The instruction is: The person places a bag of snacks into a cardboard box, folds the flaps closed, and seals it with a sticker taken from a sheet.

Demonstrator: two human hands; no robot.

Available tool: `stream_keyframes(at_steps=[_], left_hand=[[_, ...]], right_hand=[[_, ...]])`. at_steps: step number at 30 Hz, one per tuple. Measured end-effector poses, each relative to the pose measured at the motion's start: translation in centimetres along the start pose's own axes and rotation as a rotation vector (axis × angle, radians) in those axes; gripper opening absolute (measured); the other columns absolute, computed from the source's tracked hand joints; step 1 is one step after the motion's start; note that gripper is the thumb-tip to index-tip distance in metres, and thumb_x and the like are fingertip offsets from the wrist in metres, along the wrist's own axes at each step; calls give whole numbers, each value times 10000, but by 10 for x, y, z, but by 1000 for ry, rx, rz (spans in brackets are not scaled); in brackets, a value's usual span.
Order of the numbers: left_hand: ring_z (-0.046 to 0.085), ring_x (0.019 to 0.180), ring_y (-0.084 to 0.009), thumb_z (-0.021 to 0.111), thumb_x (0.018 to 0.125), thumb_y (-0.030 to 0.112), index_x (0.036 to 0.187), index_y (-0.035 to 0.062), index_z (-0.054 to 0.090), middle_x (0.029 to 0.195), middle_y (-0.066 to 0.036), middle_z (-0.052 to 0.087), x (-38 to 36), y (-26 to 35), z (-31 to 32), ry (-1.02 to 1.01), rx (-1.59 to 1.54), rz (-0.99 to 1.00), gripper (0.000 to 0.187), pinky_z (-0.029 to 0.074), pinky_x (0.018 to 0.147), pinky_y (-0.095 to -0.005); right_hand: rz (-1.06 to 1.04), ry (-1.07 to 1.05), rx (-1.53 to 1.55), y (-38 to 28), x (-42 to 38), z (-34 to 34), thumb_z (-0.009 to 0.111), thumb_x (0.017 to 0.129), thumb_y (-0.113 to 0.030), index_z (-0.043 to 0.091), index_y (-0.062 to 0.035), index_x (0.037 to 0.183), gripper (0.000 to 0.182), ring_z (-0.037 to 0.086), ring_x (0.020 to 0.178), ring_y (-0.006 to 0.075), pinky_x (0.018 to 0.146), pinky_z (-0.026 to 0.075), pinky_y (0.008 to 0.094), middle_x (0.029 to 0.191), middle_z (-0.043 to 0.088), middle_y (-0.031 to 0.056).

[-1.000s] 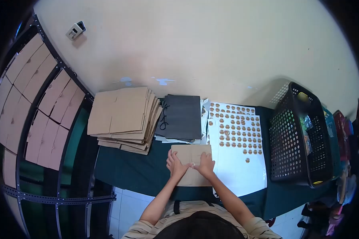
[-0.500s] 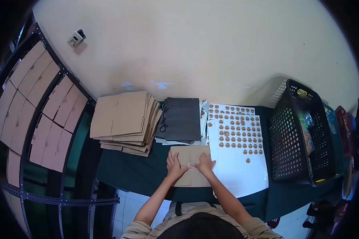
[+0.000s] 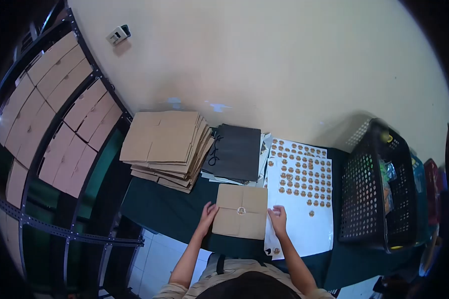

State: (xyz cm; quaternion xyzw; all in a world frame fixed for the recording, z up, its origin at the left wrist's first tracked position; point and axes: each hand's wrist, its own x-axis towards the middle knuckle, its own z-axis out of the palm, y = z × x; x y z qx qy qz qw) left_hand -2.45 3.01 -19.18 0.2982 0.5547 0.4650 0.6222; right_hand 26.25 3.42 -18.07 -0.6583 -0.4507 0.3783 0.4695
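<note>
A flat square brown cardboard box (image 3: 229, 224) with seams crossing its top lies in front of me on the dark green cloth. A round sticker (image 3: 241, 211) sits at the middle of those seams. My left hand (image 3: 208, 218) is at the box's left edge, fingers apart and fingertips by the side. At the right edge is my right hand (image 3: 278, 218), its fingers loosely bent and its thumb toward the box. It hovers over a white sheet of round stickers (image 3: 304, 234), several of which sit in rows on the upper part.
Flattened cardboard boxes (image 3: 159, 137) are stacked at the back left. Beside them lies a black folder (image 3: 237, 152) with cords, on papers. A black perforated basket (image 3: 366, 194) holding packets stands at right. Shelves with brown boxes (image 3: 60, 74) rise at left.
Both hands have left the top of the box and moved apart to its two sides. The sticker now shows uncovered. The whole view has shifted and tilted slightly.
</note>
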Motion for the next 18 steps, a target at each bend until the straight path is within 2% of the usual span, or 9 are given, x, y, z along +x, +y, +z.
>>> stream_keyframes(at_steps=[2, 3, 4, 6, 8, 9, 13, 16, 18], left_hand=[[339, 1260, -229, 547, 863, 428, 1383, 30, 210, 1363, -167, 350, -20, -15, -6, -26, 3, -83, 737, 273, 1031, -310], [321, 1271, -222, 530, 871, 429, 1392, 34, 196, 1379, -148, 336, -23, -34, -11, -92, -4, -76, 734, 252, 1040, -305], [303, 1282, -215, 512, 879, 431, 1402, 38, 182, 1394, -129, 322, -21, -50, -17, -153, -10, -63, 732, 232, 1049, -300], [264, 1302, -197, 508, 881, 422, 1409, 44, 172, 1405, -104, 310, -39, -46, -2, -110, -68, -71, 731, 200, 1059, -293], [215, 1324, -199, 497, 880, 428, 1420, 48, 127, 1440, -103, 243, -37, -63, 2, -78, -111, -54, 757, 158, 1074, -295], [197, 1332, -203, 492, 880, 434, 1420, 42, 113, 1452, -106, 211, -41, -60, 6, -61, -110, -49, 768, 146, 1078, -296], [77, 1366, -211, 475, 882, 453, 1418, 21, 53, 1488, -118, 58, -66, -41, 17, -80, -17, 28, 807, 85, 1093, -306], [41, 1369, -222, 516, 878, 410, 1422, 38, 12, 1485, -131, 47, -103, -7, 26, -49, 30, 47, 830, 62, 1092, -309], [31, 1370, -229, 544, 870, 389, 1425, 57, -1, 1485, -132, 35, -110, 5, 14, 11, 149, 114, 845, 57, 1092, -319]], right_hand=[[44, -92, 51, 44, -9, -7, 677, 792, -222, 531, -13, 1055, 366, 528, 826, 162, 732, 453, 303, 922, 566, 77], [161, -167, 141, 53, -19, -9, 644, 819, -253, 508, -8, 1107, 401, 523, 860, 154, 750, 443, 300, 955, 564, 71], [277, -248, 228, 52, -24, -9, 611, 847, -284, 486, -4, 1160, 439, 517, 893, 147, 769, 434, 296, 988, 563, 64], [392, -307, 348, 18, -38, 0, 560, 875, -310, 416, 3, 1252, 510, 489, 1013, 163, 850, 410, 314, 1114, 533, 94], [195, -388, 312, 40, -40, 12, 536, 888, -306, 368, 12, 1293, 542, 448, 1107, 189, 935, 361, 322, 1218, 480, 112], [234, -342, 197, 49, -40, 18, 529, 893, -273, 332, 12, 1313, 544, 436, 1136, 205, 980, 322, 316, 1238, 468, 115], [246, -461, 302, 18, -35, 6, 546, 878, -216, 296, 17, 1323, 561, 459, 1126, 227, 973, 346, 323, 1242, 462, 159], [304, -516, 403, -31, -43, -7, 598, 828, -182, 237, 10, 1364, 674, 412, 1187, 264, 1007, 316, 355, 1292, 423, 163], [115, -675, 428, -76, -53, 0, 639, 783, -372, 276, -8, 1340, 758, 400, 1226, 292, 1037, 295, 397, 1293, 421, 200]])
